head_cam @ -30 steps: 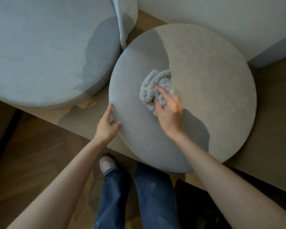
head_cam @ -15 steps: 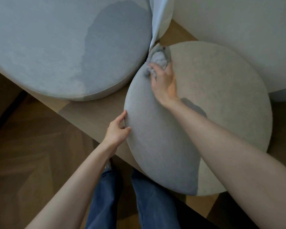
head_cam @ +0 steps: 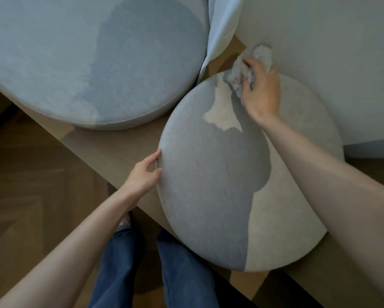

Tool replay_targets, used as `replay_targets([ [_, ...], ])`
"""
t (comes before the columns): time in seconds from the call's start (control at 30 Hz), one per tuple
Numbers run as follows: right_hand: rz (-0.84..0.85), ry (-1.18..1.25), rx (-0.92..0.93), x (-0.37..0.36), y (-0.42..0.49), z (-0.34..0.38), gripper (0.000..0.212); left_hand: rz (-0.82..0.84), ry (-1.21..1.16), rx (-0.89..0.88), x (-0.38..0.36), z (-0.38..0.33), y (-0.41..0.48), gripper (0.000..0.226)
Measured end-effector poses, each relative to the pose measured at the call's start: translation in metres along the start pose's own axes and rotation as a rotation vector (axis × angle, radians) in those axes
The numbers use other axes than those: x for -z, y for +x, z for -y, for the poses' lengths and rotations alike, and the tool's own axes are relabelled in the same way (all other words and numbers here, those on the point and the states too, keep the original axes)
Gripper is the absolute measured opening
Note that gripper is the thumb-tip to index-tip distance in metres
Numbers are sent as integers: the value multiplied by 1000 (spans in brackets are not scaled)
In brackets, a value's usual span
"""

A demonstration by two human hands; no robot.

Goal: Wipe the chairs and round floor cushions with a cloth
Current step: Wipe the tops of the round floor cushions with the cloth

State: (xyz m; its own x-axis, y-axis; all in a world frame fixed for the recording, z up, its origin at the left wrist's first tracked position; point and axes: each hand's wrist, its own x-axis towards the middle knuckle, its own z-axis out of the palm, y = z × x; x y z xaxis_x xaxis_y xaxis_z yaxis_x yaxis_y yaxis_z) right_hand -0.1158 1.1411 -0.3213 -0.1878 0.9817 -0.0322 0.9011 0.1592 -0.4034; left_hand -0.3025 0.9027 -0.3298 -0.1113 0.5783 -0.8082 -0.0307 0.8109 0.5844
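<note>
Large blue cushion (head_cam: 86,63) upper left, just beside our work. Grey round cushion (head_cam: 208,185) lies on wooden ledge (head_cam: 111,143), near side overhanging. Right hand (head_cam: 262,94) grasps bunched cloth (head_cam: 253,61) at cushion's far rim, by wall. Left hand (head_cam: 142,174) grips near rim, steadying. We judge: keep left grip firm, spread cloth flatter, sweep rim in overlapping arcs, then draw toward us.
</note>
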Motion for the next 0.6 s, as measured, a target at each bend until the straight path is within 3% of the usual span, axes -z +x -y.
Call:
replay_targets([
  [0.1, 123, -55, -120, -20, 8, -5, 61, -21, 4, -10, -1, 0, 4, 57],
  [0.17, 106, -142, -125, -36, -2, -6, 71, -28, 21, -22, -4, 1, 4, 58],
  [0.27, -22, -88, -112, -45, -1, -8, 57, -21, 24, -47, -7, 4, 2, 59],
  [0.4, -29, -28, -58, -49, 2, 2, 40, -7, 10, -40, -7, 4, 2, 60],
  [0.5, 95, -32, 99, -59, -33, 35, 40, 15, -20, -15, -6, 2, 0, 67],
  [0.6, 378, -1, 499, -72, -104, 70, 37, 28, -23, 3, -7, 3, -7, 67],
])
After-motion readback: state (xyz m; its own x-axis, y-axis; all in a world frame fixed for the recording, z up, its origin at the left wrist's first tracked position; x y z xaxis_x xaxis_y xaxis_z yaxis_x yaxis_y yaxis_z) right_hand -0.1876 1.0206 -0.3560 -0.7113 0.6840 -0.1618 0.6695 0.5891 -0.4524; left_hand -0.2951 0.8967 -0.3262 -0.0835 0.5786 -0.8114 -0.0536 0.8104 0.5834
